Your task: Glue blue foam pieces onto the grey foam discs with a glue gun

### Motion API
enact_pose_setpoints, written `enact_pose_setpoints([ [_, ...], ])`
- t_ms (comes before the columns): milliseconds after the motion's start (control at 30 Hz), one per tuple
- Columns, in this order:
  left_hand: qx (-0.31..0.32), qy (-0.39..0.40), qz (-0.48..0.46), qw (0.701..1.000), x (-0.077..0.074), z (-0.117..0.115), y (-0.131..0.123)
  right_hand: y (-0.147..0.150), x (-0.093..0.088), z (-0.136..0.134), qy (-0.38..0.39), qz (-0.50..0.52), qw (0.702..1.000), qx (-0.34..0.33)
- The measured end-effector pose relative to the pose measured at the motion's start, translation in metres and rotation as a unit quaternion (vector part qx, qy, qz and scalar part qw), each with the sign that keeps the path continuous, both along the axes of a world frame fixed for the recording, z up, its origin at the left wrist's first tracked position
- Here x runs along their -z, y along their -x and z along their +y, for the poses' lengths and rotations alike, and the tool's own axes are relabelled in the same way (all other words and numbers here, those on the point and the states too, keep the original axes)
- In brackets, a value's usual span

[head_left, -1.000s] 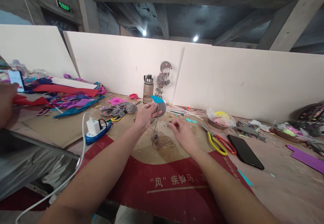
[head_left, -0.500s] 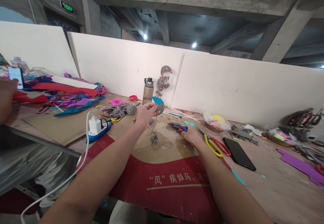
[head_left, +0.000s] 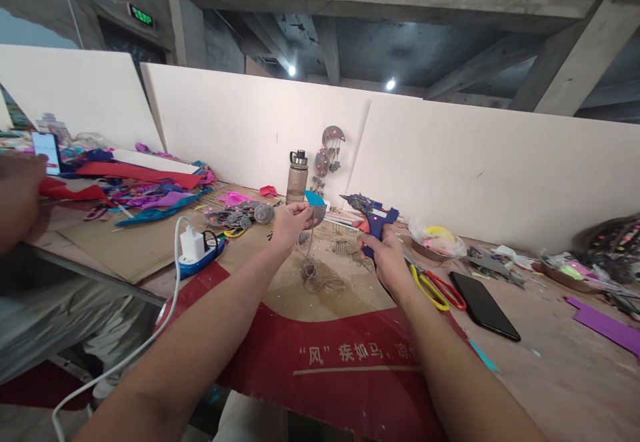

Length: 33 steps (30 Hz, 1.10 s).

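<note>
My left hand is closed on a small grey and blue foam piece, held above the table with a strand of twine hanging from it. The strand runs down to a loose coil of twine on the cardboard. My right hand grips the handle of a blue glue gun, lifted off the table with its nozzle pointing left toward the foam piece. The two hands are about a hand's width apart.
Yellow and red scissors and a black phone lie right of my right hand. A water bottle stands by the white boards. A power strip with a white charger sits left. Another person's hand shows at far left.
My right hand went from near the twine to the glue gun lying on the table, gripped it and lifted it upright. My left hand stayed holding the foam piece.
</note>
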State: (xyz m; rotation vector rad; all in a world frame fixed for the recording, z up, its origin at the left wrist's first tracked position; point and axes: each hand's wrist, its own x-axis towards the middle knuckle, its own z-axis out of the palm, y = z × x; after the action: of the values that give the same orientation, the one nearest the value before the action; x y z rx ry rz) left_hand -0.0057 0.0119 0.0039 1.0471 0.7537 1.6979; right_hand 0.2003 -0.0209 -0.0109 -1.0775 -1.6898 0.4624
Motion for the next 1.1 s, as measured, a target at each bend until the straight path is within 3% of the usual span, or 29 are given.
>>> enact_pose_setpoints([
  [67,0.004,-0.001,0.006,1.000,0.001,0.000,-0.001,0.011,-0.009,-0.016,0.040,0.069,0.995,-0.056],
  [167,0.003,-0.010,0.013,1.000,0.003,0.001,-0.002,0.021,-0.018,-0.032,0.060,0.064,0.993,-0.074],
  [533,-0.016,-0.017,0.056,0.998,0.006,0.002,-0.005,0.021,-0.008,-0.031,-0.001,-0.064,0.997,0.032],
  [1100,-0.024,-0.027,0.069,0.997,0.007,0.002,-0.004,0.022,-0.006,-0.029,-0.022,-0.092,0.993,0.067],
])
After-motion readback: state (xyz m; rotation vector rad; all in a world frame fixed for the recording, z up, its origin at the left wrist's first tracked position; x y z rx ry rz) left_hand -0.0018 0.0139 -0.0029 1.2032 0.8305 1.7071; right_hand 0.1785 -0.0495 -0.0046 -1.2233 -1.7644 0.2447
